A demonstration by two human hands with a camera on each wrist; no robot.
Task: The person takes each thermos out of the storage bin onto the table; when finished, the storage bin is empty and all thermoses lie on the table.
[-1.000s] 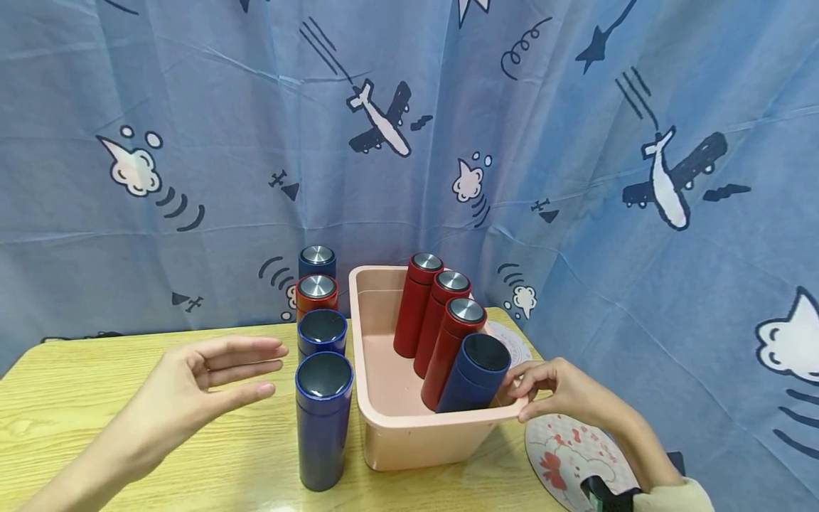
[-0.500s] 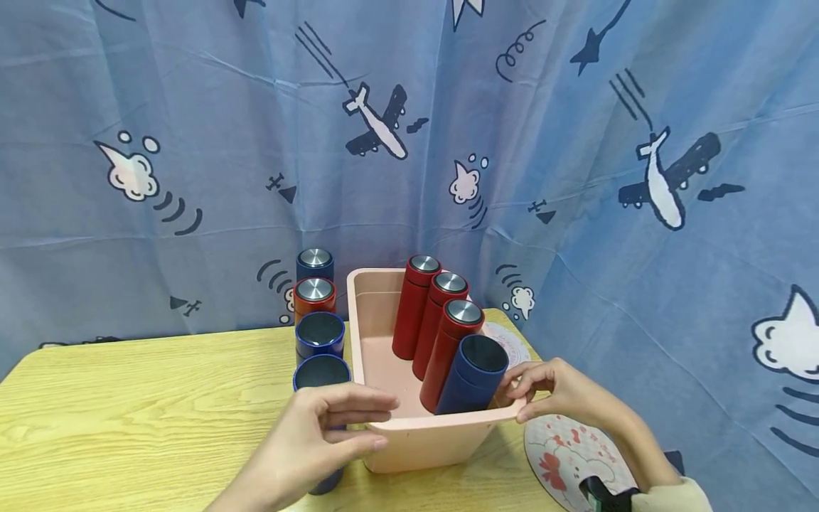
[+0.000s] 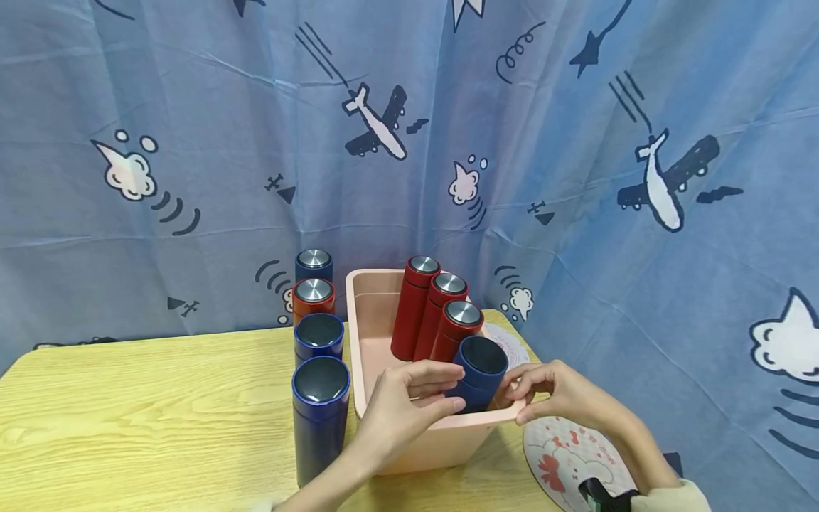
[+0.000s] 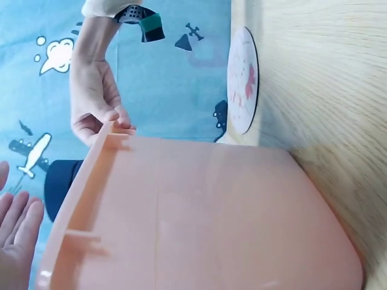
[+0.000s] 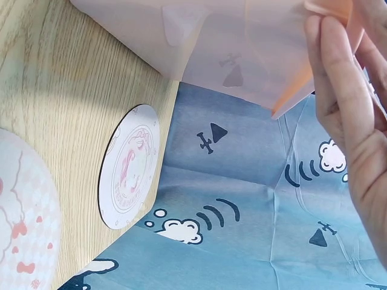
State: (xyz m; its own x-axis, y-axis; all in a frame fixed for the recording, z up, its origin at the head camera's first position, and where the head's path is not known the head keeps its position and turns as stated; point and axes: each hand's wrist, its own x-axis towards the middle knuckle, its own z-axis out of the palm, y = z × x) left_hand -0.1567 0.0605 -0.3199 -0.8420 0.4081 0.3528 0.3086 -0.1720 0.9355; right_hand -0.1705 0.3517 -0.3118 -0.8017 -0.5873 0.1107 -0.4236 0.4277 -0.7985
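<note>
In the head view, a pink plastic bin point(image 3: 409, 455) stands on the table with three red vacuum flasks point(image 3: 427, 302) and a blue flask with a black lid point(image 3: 480, 377) leaning inside. My left hand point(image 3: 409, 409) is over the bin's near rim, fingers straight and fingertips right at the blue flask's side. The left wrist view shows that hand's fingers point(image 4: 21, 223) spread beside the flask's dark top point(image 4: 59, 184). My right hand point(image 3: 559, 395) pinches the bin's near right corner; in the right wrist view its fingers point(image 5: 341, 72) lie against the rim.
Left of the bin runs a row of flasks: two blue with black lids point(image 3: 321, 419), an orange-red one point(image 3: 313, 299) and a dark blue one point(image 3: 313, 264). Round printed mats point(image 3: 576, 455) lie right of the bin. A patterned blue curtain point(image 3: 224, 142) hangs behind the table point(image 3: 141, 427).
My left hand has moved right, from left of the flask row, past the nearest blue flask, to the blue flask in the bin. My right hand has stayed on the bin's corner.
</note>
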